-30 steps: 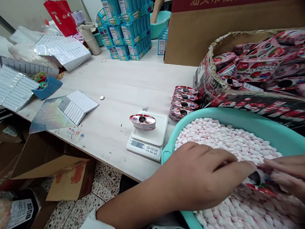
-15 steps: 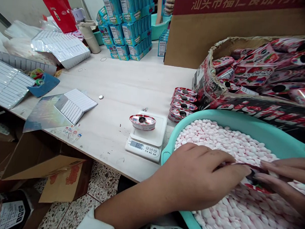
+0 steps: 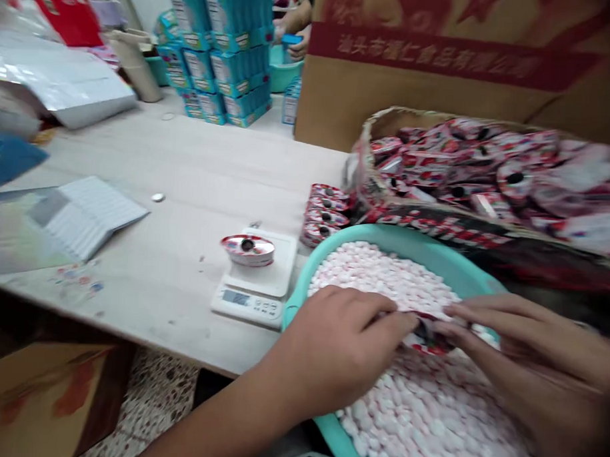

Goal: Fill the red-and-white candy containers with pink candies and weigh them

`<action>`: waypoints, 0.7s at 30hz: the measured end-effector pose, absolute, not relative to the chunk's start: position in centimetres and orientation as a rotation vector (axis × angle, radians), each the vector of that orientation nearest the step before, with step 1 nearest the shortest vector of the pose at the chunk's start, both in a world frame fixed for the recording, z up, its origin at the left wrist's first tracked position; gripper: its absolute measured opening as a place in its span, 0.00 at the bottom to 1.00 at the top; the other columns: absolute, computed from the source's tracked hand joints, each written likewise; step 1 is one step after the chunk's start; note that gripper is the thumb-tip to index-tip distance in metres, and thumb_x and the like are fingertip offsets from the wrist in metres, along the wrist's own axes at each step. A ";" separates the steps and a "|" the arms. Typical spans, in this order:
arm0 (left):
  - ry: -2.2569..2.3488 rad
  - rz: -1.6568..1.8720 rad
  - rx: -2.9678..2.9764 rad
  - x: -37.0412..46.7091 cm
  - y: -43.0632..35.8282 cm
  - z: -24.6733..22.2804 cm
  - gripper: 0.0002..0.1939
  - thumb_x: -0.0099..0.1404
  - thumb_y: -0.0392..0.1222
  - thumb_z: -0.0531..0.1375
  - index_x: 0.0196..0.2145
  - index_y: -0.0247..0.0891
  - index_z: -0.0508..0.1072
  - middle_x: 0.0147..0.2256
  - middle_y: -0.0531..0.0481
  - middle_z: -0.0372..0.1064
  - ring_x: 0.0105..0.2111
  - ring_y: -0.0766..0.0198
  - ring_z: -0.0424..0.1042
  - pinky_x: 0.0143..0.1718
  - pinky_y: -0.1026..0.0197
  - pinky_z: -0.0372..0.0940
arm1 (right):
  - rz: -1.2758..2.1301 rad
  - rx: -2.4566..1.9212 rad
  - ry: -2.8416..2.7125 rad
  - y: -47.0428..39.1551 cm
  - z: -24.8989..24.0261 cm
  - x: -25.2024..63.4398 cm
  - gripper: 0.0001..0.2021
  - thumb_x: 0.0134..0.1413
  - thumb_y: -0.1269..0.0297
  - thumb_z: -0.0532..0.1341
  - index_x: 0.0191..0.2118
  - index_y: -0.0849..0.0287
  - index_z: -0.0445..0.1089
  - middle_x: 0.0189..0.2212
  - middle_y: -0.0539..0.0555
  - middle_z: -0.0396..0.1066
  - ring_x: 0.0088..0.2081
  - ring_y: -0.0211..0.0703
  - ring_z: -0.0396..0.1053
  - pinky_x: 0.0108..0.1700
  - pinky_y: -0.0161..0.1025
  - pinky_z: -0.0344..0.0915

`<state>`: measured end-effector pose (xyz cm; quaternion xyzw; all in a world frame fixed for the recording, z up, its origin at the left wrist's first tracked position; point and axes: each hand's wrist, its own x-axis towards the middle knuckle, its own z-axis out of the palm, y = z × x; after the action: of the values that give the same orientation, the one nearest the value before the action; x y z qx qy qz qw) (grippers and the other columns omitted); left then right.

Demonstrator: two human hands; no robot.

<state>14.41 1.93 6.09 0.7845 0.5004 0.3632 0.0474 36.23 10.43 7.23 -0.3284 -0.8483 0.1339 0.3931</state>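
Note:
A small red-and-white candy box [image 3: 425,341] with a dark opening on top is held between both hands. My left hand [image 3: 338,349] pinches its left end, and my right hand [image 3: 526,343] grips its right end; the fingers hide much of it. Directly below is a turquoise tub [image 3: 409,244] full of pale pink and white candies [image 3: 403,418]. To the left, a white digital scale [image 3: 247,308] carries a similar box [image 3: 254,252], opening upward. Its display is too blurred to read. Several more such boxes [image 3: 326,217] stand in a row behind the tub.
A worn open carton [image 3: 425,216] heaped with red-and-white boxes stands behind the tub, before a tall cardboard box [image 3: 414,92]. Blue boxes [image 3: 241,63] are stacked at the back, near another person's hand [image 3: 300,45]. A folded white sheet [image 3: 93,214] and small white disc [image 3: 158,197] lie left.
The camera has swung right, so the scene sits further left. Both hands keep their hold on the box over the tub. More of the other person's hands shows at the back.

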 end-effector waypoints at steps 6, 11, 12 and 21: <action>1.510 1.181 2.439 14.4 2.0 6.0 0.15 0.68 0.34 0.56 0.52 0.38 0.70 0.45 0.44 0.76 0.43 0.55 0.76 0.43 0.51 0.72 | 0.600 -0.735 -1.955 11.1 6.9 36.1 0.10 0.50 0.70 0.72 0.39 0.50 0.79 0.30 0.54 0.77 0.31 0.44 0.74 0.33 0.42 0.72; 1.599 1.123 2.535 14.2 2.3 5.0 0.23 0.69 0.42 0.57 0.60 0.36 0.63 0.48 0.42 0.75 0.45 0.55 0.76 0.44 0.53 0.72 | 0.748 -0.847 -1.754 11.1 7.0 35.9 0.07 0.50 0.65 0.72 0.36 0.53 0.80 0.30 0.54 0.77 0.32 0.42 0.72 0.32 0.40 0.69; 1.616 1.113 2.548 14.2 2.3 4.9 0.23 0.70 0.43 0.57 0.60 0.36 0.63 0.49 0.42 0.75 0.45 0.55 0.75 0.44 0.54 0.72 | 0.773 -0.858 -1.717 11.0 7.1 35.8 0.06 0.49 0.64 0.73 0.36 0.53 0.80 0.30 0.54 0.77 0.32 0.42 0.72 0.31 0.39 0.69; 1.585 1.096 2.593 14.0 2.3 4.9 0.19 0.70 0.42 0.57 0.57 0.38 0.67 0.49 0.44 0.74 0.46 0.56 0.74 0.47 0.55 0.70 | 0.880 -0.932 -1.593 11.4 7.2 35.5 0.11 0.45 0.55 0.74 0.33 0.56 0.80 0.28 0.53 0.75 0.29 0.39 0.69 0.29 0.37 0.66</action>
<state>13.98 2.30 4.94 0.8019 0.4901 0.3389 -0.0445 35.48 11.43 7.22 -0.3890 -0.6648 0.3674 0.5214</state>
